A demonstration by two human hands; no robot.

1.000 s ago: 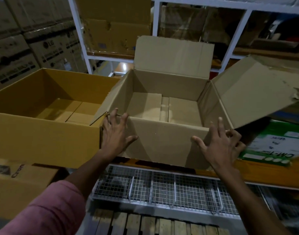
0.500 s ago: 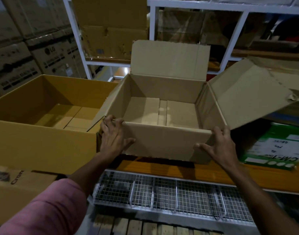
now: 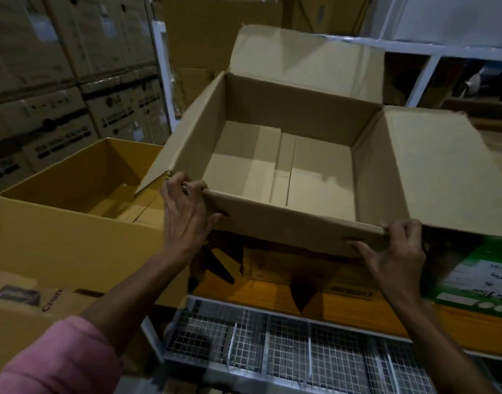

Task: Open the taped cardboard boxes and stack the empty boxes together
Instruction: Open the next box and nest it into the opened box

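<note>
An empty brown cardboard box (image 3: pixel 289 223) with its flaps open hangs lifted above the orange shelf, tilted toward me. My left hand (image 3: pixel 184 211) grips its near left corner, fingers hooked over the rim. At the near right corner my right hand (image 3: pixel 392 251) holds the front wall, thumb on the outside. To the left stands a larger yellow open box (image 3: pixel 73 237), also empty; the brown box's left flap overhangs it.
Stacked printed cartons (image 3: pixel 59 89) fill the left wall. A white shelf frame (image 3: pixel 420 81) runs behind. A green-printed box (image 3: pixel 477 280) lies at right on the orange shelf board (image 3: pixel 272 291). Wire-mesh trays (image 3: pixel 272 345) sit below, and another carton (image 3: pixel 22 305) at lower left.
Both hands closed on the brown box's near corners and raised it off the shelf. The box now sits higher and closer to me.
</note>
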